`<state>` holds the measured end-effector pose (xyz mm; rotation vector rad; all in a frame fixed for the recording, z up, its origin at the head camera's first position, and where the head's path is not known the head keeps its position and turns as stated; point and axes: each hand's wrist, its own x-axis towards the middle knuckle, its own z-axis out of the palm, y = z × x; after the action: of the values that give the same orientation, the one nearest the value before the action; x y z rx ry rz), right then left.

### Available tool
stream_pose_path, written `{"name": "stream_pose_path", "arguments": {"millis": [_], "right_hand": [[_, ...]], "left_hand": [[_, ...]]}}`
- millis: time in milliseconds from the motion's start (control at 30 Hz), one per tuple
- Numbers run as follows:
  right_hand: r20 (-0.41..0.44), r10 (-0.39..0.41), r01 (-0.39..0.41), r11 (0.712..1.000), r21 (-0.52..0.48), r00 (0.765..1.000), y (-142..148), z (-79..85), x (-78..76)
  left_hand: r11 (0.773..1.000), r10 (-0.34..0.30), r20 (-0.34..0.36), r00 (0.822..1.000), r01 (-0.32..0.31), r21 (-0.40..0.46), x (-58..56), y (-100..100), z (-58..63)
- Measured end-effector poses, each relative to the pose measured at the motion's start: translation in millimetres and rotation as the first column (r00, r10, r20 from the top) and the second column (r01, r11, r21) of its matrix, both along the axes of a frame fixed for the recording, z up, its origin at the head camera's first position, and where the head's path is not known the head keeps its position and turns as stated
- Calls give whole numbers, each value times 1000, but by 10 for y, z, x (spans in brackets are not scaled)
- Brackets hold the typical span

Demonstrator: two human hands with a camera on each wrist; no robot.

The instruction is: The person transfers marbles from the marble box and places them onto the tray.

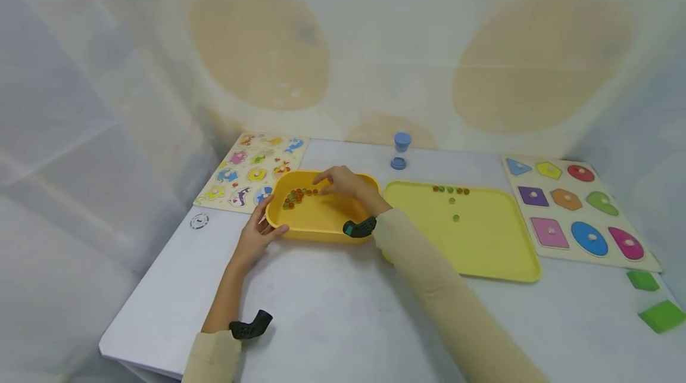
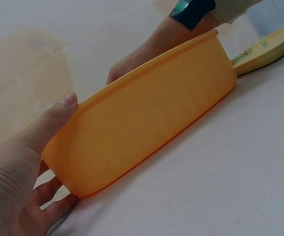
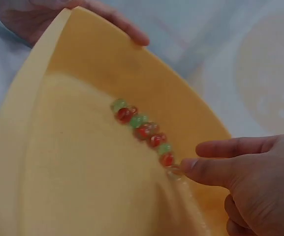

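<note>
My left hand (image 1: 254, 239) grips the tub (image 2: 142, 128), likely steadying it; marbles (image 3: 144, 131) sit beside my right hand (image 3: 260, 179), fingers parted, empty.

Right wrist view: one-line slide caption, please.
Right hand beside red and green marbles in an orange bin, left hand on its rim.

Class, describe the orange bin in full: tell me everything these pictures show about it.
The orange bin is a long, shallow, open-topped tub with rounded corners, smooth walls and a thin rim; it looks like plastic. It sits on the white table, opening upward, left of the yellow tray. Red and green glassy balls lie inside, gathered toward its left part. The left hand grips its left end; the right hand reaches in, though whether it touches the bin is unclear.
</note>
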<state>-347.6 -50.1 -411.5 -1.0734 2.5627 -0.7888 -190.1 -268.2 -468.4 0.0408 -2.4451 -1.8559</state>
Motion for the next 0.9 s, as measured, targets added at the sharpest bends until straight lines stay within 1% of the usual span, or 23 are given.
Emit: {"name": "stream_pose_path", "arguments": {"millis": [67, 133, 233, 367, 533, 633, 733, 800, 900], "right_hand": [[37, -24, 23, 999, 21, 999, -30, -59, 6], [43, -40, 38, 998, 41, 998, -45, -113, 12], [24, -59, 58, 998, 39, 998, -52, -175, 17], [-30, -43, 44, 999, 12, 999, -60, -221, 5], [-77, 5, -2, 999, 34, 997, -50, -239, 9], [-90, 19, -18, 1000, 18, 996, -8, -171, 42], [-115, 19, -24, 999, -47, 993, 103, -36, 96], [-150, 15, -30, 995, -100, 989, 247, 67, 130], [-179, -14, -17, 985, -170, 984, 589, 203, 185]], "left_hand": [[1000, 1, 4, 1000, -1, 0, 1, 9, 5], [1000, 0, 4, 1000, 0, -4, 3, 15, 10], [1000, 4, 9, 1000, -3, -17, 3, 15, 17], [1000, 12, 11, 1000, -12, -19, 3, 11, 24], [1000, 10, 15, 1000, -9, -20, 15, 23, 29], [1000, 10, 18, 1000, -10, -18, 18, 31, 21], [1000, 6, 18, 1000, -6, -11, 22, 31, 19], [1000, 4, 15, 1000, -4, -6, 23, 29, 23], [1000, 5, 12, 1000, -5, -7, 21, 21, 38]]}}
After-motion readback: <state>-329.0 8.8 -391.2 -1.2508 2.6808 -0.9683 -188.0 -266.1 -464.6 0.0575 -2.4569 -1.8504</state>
